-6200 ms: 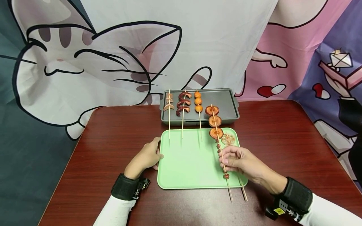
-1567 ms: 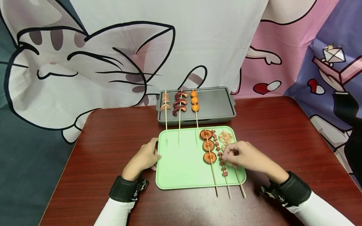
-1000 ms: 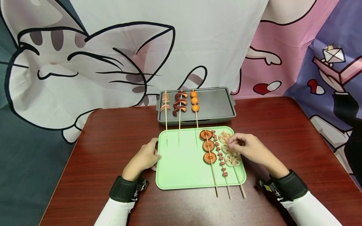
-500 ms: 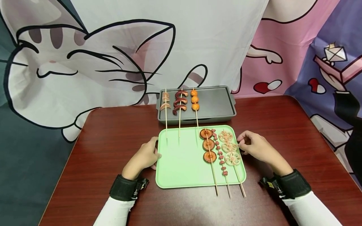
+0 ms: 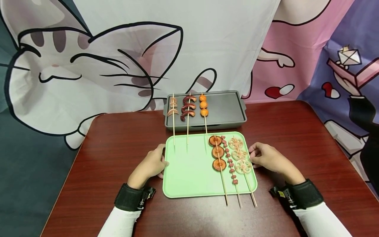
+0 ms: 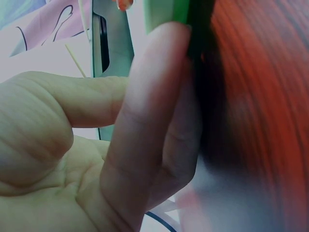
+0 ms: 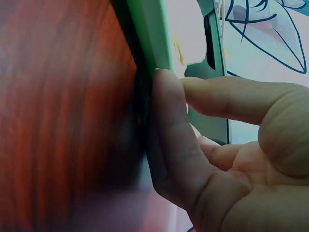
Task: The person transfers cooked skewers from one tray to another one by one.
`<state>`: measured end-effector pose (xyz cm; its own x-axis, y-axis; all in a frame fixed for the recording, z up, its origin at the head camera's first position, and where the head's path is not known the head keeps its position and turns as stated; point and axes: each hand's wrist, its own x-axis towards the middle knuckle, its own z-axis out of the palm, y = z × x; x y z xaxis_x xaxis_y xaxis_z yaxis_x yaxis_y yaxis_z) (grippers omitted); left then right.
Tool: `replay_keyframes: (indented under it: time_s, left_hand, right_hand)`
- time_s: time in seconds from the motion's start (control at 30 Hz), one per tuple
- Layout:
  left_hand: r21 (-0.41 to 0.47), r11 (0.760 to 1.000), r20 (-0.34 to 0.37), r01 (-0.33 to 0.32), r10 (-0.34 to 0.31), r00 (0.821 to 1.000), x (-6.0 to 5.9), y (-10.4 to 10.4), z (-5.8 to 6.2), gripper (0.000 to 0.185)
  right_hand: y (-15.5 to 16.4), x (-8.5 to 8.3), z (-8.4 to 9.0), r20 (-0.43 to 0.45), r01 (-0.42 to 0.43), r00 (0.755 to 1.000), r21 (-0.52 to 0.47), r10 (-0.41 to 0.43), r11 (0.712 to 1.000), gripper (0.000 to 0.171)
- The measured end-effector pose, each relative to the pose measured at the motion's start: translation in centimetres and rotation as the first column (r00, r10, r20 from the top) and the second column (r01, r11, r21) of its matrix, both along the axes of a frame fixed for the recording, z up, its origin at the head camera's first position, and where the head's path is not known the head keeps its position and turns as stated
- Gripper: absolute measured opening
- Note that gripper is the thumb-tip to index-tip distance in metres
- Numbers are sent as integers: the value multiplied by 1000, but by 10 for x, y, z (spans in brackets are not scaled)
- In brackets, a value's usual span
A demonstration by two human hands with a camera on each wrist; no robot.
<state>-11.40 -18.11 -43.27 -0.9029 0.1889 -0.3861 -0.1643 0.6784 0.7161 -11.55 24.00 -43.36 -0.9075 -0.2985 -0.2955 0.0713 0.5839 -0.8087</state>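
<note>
- Since the earlier frames the right hand (image 5: 267, 158) has let go of the skewers and come off the tray's inside; it now sits at the right rim of the green tray (image 5: 189, 174), fingers laid against the edge. The mushroom skewer (image 5: 218, 153), lifted toward the grey pan some seconds ago, lies back on the tray.
- The left hand (image 5: 149, 165) has stayed at the tray's left rim throughout.
- Grip: in the right wrist view, straight fingers (image 7: 169, 130) press against the tray's green edge, not curled round it. In the left wrist view, the fingers (image 6: 145, 111) likewise lie flat against the rim. Both hands touch the tray without clasping it.
- On the tray's right half lie three skewers side by side: the mushroom skewer, a thin skewer of small red bits (image 5: 230, 161) and a lotus-root skewer (image 5: 240, 154), sticks jutting over the near rim.
- Just beyond the tray's far rim sits the grey pan (image 5: 228, 110), holding three skewers (image 5: 187, 108) at its left end, their sticks reaching over the tray's far rim.
- To handle the tray well from here, I judge both hands should press evenly and keep it level, since those three overhanging sticks could catch.
</note>
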Motion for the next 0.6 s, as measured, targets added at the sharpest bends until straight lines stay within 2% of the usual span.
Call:
replay_keyframes:
  time_s: [0.4,0.6]
  left_hand:
    - [-12,1000,1,-2,2,1000,2,-1,1,73]
    - [-27,1000,-8,10,-10,1000,4,0,3,72]
  right_hand:
    - [-1,-2,-7,-15,56,998,22,-56,998,28]
    - [0,1,-9,50,49,998,-56,-47,997,28]
